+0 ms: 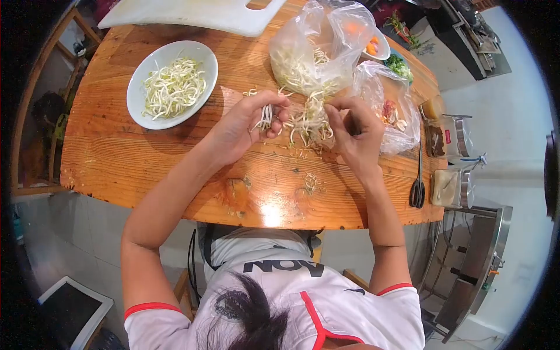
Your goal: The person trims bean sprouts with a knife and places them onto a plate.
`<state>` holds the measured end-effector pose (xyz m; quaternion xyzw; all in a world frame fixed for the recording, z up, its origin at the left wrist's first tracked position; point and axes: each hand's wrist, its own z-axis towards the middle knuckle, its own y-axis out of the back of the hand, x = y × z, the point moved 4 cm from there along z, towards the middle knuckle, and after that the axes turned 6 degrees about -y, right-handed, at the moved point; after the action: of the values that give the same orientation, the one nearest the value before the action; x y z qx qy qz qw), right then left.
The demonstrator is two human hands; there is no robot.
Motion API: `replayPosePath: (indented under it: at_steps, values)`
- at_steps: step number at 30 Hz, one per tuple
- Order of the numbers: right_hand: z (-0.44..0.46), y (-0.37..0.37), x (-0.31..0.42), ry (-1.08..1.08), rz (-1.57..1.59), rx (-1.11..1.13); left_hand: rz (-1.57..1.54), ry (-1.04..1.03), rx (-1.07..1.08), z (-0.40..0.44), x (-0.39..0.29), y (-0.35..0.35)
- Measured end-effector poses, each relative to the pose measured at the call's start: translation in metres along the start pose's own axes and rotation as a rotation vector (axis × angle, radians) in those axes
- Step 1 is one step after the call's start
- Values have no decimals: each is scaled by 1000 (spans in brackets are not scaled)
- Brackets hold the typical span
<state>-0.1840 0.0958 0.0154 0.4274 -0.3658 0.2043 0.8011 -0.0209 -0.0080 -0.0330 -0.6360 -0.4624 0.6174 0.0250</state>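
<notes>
My left hand (248, 122) is closed loosely around several bean sprouts (266, 118), whose white stems hang between the fingers. Thumb and fingertips of my right hand (357, 128) are pinched together beside a loose pile of bean sprouts (312, 123); what they hold is too small to make out. The pile lies on the wooden table by the mouth of a clear plastic bag (303, 64) with more sprouts inside. To the left of my hands, a white bowl (137, 93) contains a heap of bean sprouts (175, 87).
A white cutting board (192, 14) lies at the table's far edge. Right of my right hand are a second plastic bag (402, 111), black-handled scissors (417, 189) and jars (446, 186). Chopped greens (398, 67) sit behind. Small scraps (313, 183) are scattered on the wooden table (175, 169).
</notes>
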Motion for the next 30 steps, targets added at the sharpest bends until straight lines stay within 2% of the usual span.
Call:
replayPosePath:
  at_steps: [2,5,9,12,15,18,21,24,27,30]
  values:
    - [1,-1,-5,-12,-34,74,23,0,-5,-1,-1,-1]
    - [-4,3,-2,-148,202,12,43,-41,-5,1,-7,2]
    - [-5,5,2,67,205,7,139,-102,-5,2,-7,2]
    - [-6,8,11,-9,161,44,238,-82,5,0,-2,-4]
    - [-7,14,13,126,202,-40,322,-70,40,0,4,-8]
    - [-10,17,13,16,368,-10,438,-102,91,0,7,-12]
    - [-12,13,9,-93,337,50,324,-22,130,-1,10,-16]
    - [-9,8,15,-147,363,148,314,-39,138,-1,10,-16]
    - [-10,6,12,-193,340,193,366,-146,61,-1,8,-12]
    - [-11,8,11,-286,255,193,494,-216,73,-5,2,-18]
